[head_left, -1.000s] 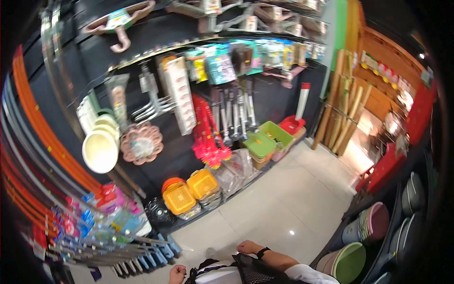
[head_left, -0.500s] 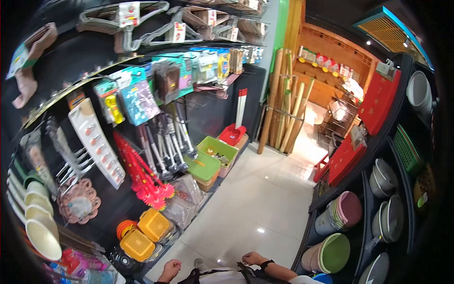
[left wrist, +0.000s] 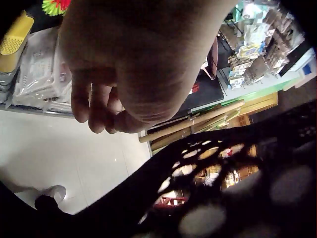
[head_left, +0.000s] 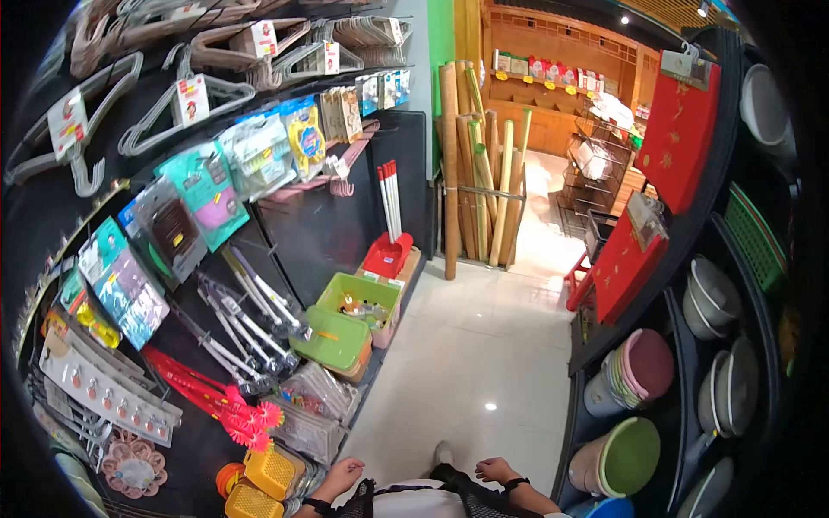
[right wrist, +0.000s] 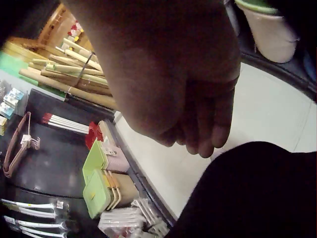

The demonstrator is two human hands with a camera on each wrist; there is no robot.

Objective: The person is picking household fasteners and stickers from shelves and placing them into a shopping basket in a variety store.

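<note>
Low in the head view, my left hand [head_left: 344, 476] hangs in front of the body with loosely curled fingers and nothing in it. Its bent fingers [left wrist: 97, 106] show against the pale floor in the left wrist view. Yellow baskets [head_left: 270, 470] and bagged clear plastic boxes [head_left: 304, 425] are the goods nearest to it. My right hand [head_left: 496, 471] hangs on the other side, likewise loosely curled and holding nothing; its fingers [right wrist: 205, 124] droop over the floor in the right wrist view. Nearest to that hand stands a bucket with a green inside [head_left: 623, 457].
A tiled aisle [head_left: 471, 363] runs ahead between shelves. Leftward are hangers [head_left: 186, 99], red dusters [head_left: 246, 414], green-lidded bins [head_left: 332, 337] and red dustpans [head_left: 387, 255]. Upright wooden poles [head_left: 484, 190] stand at the far end. Rightward are pink buckets [head_left: 643, 367], grey basins [head_left: 725, 388] and red boards [head_left: 678, 138].
The head view has swung rightward and moved along the aisle, so the shelf goods slide left. The left hand now appears farther right in view; both hands stay loosely curled and hold nothing.
</note>
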